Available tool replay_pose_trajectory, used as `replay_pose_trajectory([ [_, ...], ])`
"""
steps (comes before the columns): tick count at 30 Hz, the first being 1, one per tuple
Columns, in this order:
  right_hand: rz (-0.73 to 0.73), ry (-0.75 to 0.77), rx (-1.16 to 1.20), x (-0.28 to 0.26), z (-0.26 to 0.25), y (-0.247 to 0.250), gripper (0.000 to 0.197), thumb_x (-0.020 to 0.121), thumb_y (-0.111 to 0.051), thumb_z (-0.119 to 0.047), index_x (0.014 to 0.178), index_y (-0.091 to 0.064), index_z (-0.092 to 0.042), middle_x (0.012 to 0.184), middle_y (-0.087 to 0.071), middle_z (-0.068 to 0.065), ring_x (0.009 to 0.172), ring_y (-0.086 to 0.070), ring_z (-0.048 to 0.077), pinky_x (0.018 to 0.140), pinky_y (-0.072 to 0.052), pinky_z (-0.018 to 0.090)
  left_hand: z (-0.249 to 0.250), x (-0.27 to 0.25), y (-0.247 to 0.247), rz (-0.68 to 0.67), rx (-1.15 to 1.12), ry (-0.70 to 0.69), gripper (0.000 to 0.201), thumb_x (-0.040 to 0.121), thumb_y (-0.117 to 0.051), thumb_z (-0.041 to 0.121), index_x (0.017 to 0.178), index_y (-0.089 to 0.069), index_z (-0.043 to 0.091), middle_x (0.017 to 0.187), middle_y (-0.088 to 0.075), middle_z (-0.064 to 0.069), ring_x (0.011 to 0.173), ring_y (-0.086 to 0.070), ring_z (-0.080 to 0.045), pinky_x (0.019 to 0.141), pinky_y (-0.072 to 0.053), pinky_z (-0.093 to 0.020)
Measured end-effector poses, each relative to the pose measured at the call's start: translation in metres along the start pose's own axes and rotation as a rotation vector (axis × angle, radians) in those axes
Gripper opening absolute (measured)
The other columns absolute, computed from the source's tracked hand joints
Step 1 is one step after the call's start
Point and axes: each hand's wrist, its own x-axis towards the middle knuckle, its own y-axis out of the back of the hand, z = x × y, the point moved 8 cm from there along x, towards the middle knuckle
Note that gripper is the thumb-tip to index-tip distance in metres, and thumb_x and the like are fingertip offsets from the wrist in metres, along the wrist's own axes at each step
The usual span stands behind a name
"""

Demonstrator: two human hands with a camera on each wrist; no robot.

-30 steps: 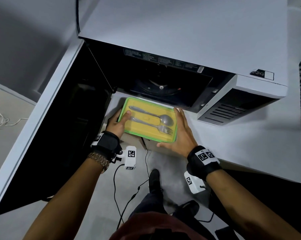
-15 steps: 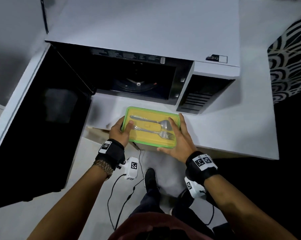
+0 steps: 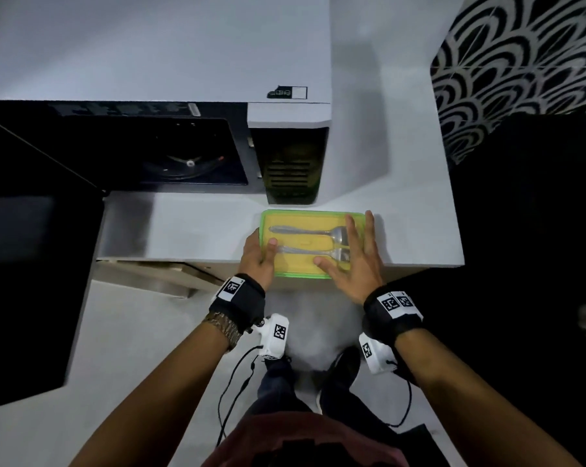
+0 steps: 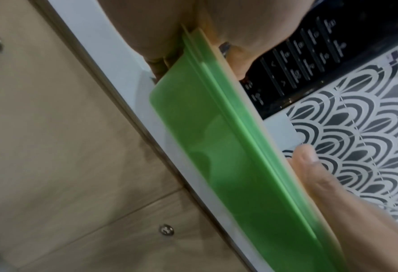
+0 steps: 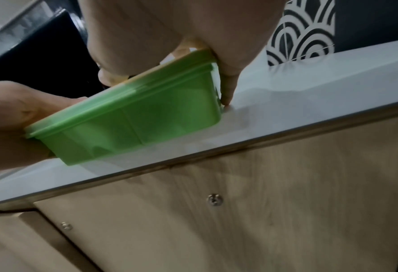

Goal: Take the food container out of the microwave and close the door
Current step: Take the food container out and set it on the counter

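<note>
The green food container with a yellow lid is outside the microwave, low at the counter's front edge before the control panel. A spoon and a fork lie on the lid. My left hand grips its left end, thumb on top. My right hand holds the right end, fingers spread over the lid and one fingertip touching the counter beside the container. The cavity is empty, and the door stands wide open at the left.
The white counter runs left under the open door. Wood cabinet fronts with metal knobs are below it. A black-and-white patterned wall is at the right. My feet and wrist-camera cables are on the floor.
Both hands have carried the container to the right, from in front of the open cavity to in front of the control panel, and lowered it to the counter.
</note>
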Motion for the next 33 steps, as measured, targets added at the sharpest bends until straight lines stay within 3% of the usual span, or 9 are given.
replay_pose_trajectory([
  [2,0.006,-0.017,0.003,0.001,0.014,0.014,0.108,0.076,-0.067,-0.071,0.158,-0.006,-0.036,0.166,0.019,0.002,0.154,-0.012,0.025,0.116,-0.039,0.042,0.007,0.002,-0.019,-0.037,-0.007,0.013,0.044,0.106,-0.034,0.035,0.138,-0.047,0.008,0.130,-0.051,-0.011,0.119,-0.051,-0.024,0.102,-0.038,-0.029],
  [5,0.008,-0.048,-0.008,0.002,0.034,0.033,0.107,0.077,-0.071,-0.066,0.158,-0.007,-0.037,0.166,0.017,0.003,0.155,-0.010,0.024,0.115,-0.030,0.033,0.015,0.007,-0.045,-0.070,-0.018,-0.026,0.048,0.103,-0.034,0.042,0.142,-0.042,0.014,0.139,-0.049,-0.013,0.127,-0.049,-0.029,0.112,-0.038,-0.040],
  [7,0.015,-0.065,-0.017,0.002,0.045,0.045,0.106,0.078,-0.072,-0.064,0.158,-0.006,-0.038,0.167,0.017,0.002,0.154,-0.010,0.021,0.110,-0.026,0.027,0.018,0.009,-0.061,-0.100,-0.018,-0.021,0.048,0.103,-0.036,0.042,0.142,-0.042,0.014,0.139,-0.050,-0.014,0.125,-0.050,-0.027,0.112,-0.038,-0.039],
  [12,0.057,-0.076,-0.022,0.003,0.067,0.071,0.106,0.075,-0.076,-0.062,0.157,-0.013,-0.038,0.168,0.009,0.003,0.153,-0.017,0.019,0.109,-0.037,0.033,0.022,0.011,-0.093,-0.126,0.035,-0.038,0.080,0.085,-0.030,0.071,0.144,-0.039,0.018,0.141,-0.050,-0.011,0.133,-0.046,-0.028,0.116,-0.033,-0.046],
  [17,0.057,-0.088,-0.041,0.003,0.086,0.089,0.105,0.076,-0.073,-0.064,0.157,-0.012,-0.040,0.168,0.009,-0.002,0.151,-0.023,0.017,0.105,-0.038,0.032,0.038,0.008,-0.115,-0.113,0.017,-0.083,0.067,0.091,-0.035,0.053,0.146,-0.036,0.015,0.142,-0.044,-0.011,0.137,-0.039,-0.027,0.118,-0.028,-0.044],
  [22,0.109,-0.071,-0.069,0.004,0.103,0.107,0.101,0.077,-0.071,-0.065,0.157,-0.016,-0.038,0.168,0.001,0.002,0.148,-0.031,0.023,0.103,-0.046,0.041,0.044,0.008,-0.138,-0.123,0.024,-0.106,0.066,0.093,-0.035,0.052,0.146,-0.038,0.014,0.140,-0.047,-0.007,0.135,-0.040,-0.024,0.115,-0.028,-0.035],
  [27,0.172,-0.114,-0.027,0.008,0.120,0.125,0.098,0.076,-0.072,-0.064,0.156,-0.021,-0.039,0.167,-0.008,0.006,0.144,-0.037,0.025,0.104,-0.047,0.041,0.061,0.023,-0.160,-0.139,0.005,-0.140,0.061,0.093,-0.035,0.055,0.141,-0.042,0.018,0.136,-0.051,-0.008,0.132,-0.045,-0.027,0.116,-0.033,-0.047],
  [33,0.226,-0.162,0.039,0.020,0.137,0.145,0.098,0.072,-0.076,-0.065,0.154,-0.027,-0.041,0.162,-0.023,0.010,0.144,-0.037,0.027,0.108,-0.046,0.041,0.079,0.038,-0.182,-0.127,-0.005,-0.182,0.054,0.092,-0.036,0.058,0.133,-0.046,0.024,0.127,-0.053,-0.008,0.125,-0.050,-0.028,0.109,-0.040,-0.052],
])
